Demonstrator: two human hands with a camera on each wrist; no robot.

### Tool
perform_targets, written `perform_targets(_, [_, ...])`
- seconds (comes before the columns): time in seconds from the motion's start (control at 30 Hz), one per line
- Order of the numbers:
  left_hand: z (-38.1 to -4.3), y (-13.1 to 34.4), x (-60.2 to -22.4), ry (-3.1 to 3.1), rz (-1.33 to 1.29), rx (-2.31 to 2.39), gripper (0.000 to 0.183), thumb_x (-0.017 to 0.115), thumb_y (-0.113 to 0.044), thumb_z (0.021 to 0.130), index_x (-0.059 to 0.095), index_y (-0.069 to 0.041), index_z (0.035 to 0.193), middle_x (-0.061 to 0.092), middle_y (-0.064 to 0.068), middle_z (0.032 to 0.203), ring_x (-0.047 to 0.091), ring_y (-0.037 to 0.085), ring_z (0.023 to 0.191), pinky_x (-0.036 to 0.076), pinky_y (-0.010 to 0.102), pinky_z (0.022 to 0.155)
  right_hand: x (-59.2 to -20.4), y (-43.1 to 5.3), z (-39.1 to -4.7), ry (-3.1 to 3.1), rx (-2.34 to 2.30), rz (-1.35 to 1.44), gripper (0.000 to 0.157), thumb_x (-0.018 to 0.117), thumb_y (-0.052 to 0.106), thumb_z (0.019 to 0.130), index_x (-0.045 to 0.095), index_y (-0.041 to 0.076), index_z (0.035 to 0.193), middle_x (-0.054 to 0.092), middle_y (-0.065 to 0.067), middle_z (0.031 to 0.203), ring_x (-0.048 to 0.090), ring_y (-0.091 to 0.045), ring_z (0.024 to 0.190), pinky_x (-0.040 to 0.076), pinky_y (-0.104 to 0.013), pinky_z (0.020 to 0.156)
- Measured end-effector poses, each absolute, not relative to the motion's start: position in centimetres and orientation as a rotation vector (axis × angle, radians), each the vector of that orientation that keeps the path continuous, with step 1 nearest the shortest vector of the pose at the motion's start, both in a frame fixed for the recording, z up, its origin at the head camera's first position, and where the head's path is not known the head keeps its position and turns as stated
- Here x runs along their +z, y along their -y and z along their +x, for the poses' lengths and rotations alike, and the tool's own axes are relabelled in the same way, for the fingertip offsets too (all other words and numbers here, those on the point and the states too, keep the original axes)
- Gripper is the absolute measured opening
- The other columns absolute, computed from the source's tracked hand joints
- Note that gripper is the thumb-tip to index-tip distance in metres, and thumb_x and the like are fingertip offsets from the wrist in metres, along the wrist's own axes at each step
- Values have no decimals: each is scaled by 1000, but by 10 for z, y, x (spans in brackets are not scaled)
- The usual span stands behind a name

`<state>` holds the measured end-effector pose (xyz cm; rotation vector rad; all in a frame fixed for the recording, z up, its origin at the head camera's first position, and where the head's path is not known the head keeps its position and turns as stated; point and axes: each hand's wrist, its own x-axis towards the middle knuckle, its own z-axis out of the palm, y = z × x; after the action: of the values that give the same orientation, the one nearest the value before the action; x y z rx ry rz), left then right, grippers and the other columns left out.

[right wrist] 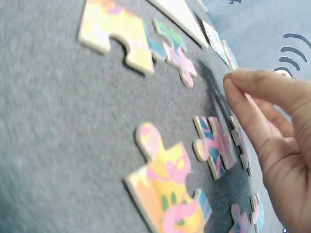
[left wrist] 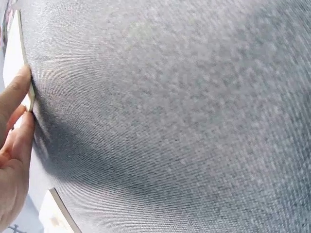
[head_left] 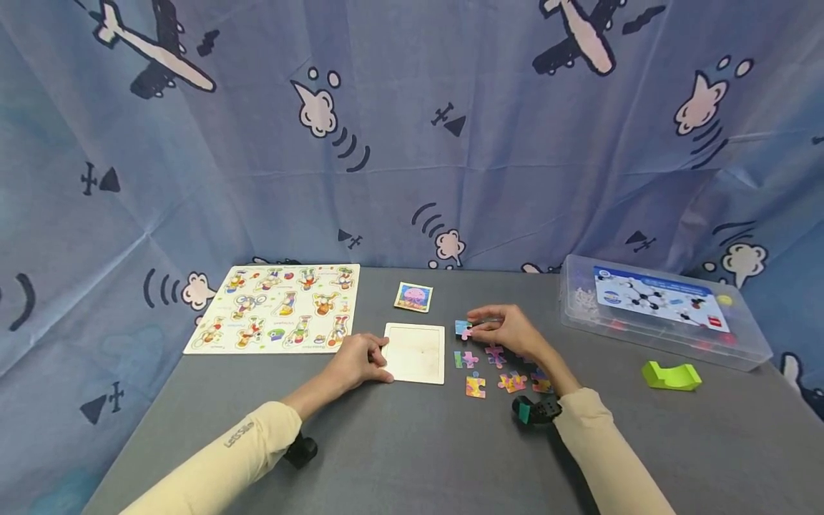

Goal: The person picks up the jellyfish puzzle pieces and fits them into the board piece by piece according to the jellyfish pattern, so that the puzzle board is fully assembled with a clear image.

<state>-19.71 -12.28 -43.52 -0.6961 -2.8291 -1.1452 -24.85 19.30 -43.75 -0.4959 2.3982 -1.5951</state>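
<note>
A square pale wooden puzzle tray (head_left: 415,354) lies flat on the table. My left hand (head_left: 360,360) holds its near-left corner; in the left wrist view, fingertips (left wrist: 22,80) press on both sides of that corner. To the right of the tray, my right hand (head_left: 508,330) pinches a blue and pink jigsaw piece (head_left: 462,328) between thumb and fingers. In the right wrist view the fingers mostly hide this piece. Several loose pieces lie below and around that hand, among them a yellow one (head_left: 476,387) and a pink and green one (head_left: 465,360).
Behind the tray lies a small square jellyfish picture (head_left: 413,297). A large board with cartoon animals (head_left: 277,309) is at the left. On the right stand a clear plastic box (head_left: 663,307) and a lime-green curved block (head_left: 672,375). A patterned curtain (head_left: 399,143) hangs behind the table.
</note>
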Motion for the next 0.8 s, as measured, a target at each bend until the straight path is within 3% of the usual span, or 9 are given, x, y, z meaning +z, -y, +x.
perform_targets(0.3, [-194,122,-437,2812,-718,-1140,24,88,-7,63,65,-6,61,67,19,112,64,31,104,50,38,79,-437,-185,-242,-2293,-1711,-376,43,70,1,85,55,-12,122,61,-27,119,65,-8,87,51,-21,74])
perform_targets(0.53, [-193,123,-439,2802,-715,-1148,20,88,-6,63,69,-4,66,66,19,113,65,30,102,49,33,75,-437,-175,-239,-2239,-1734,-434,44,69,-3,83,52,-17,122,59,-31,118,64,-10,85,51,-22,74])
perform_targets(0.8, [-194,124,-440,2786,-726,-1169,19,89,-6,62,71,-3,68,66,21,113,65,32,103,51,36,77,-437,-164,-241,-2230,-1736,-410,43,70,-3,83,54,-15,121,61,-28,117,64,-11,85,52,-22,74])
